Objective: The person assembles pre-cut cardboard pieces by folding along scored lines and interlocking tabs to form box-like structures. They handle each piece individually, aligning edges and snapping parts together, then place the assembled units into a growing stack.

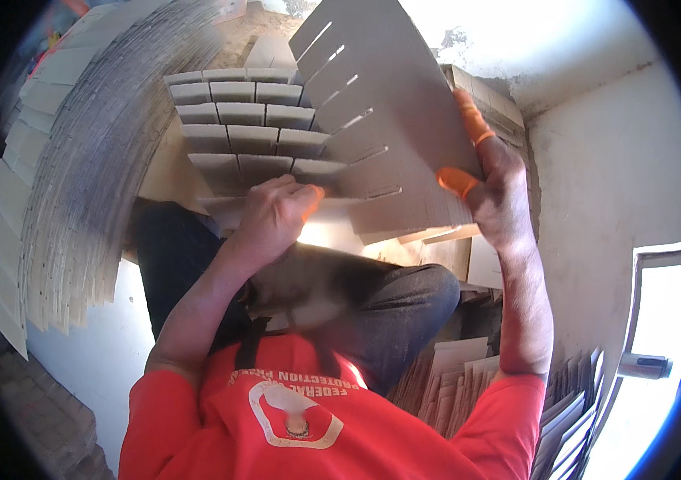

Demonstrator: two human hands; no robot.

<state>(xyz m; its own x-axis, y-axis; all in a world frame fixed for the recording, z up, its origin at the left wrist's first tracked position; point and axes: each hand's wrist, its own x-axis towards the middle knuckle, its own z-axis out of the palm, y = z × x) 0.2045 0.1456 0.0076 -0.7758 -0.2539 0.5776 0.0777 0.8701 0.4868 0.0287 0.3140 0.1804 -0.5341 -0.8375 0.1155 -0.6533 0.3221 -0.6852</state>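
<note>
Grey cardboard sheet (408,120), plain with a row of thin slits, is tilted up at the right of the divider grid (240,114). Right hand (500,180) pinches its edge; left hand (276,212) has curled fingers, can't tell around what.

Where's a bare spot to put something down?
The pale patch between the tall stack and left sleeve looks bare. A hand might pass between the right forearm and the wall. It's crowded up top, with the left hand by the card grid and the right hand holding slotted cardboard, and at lower right, where sheets are packed.
</note>
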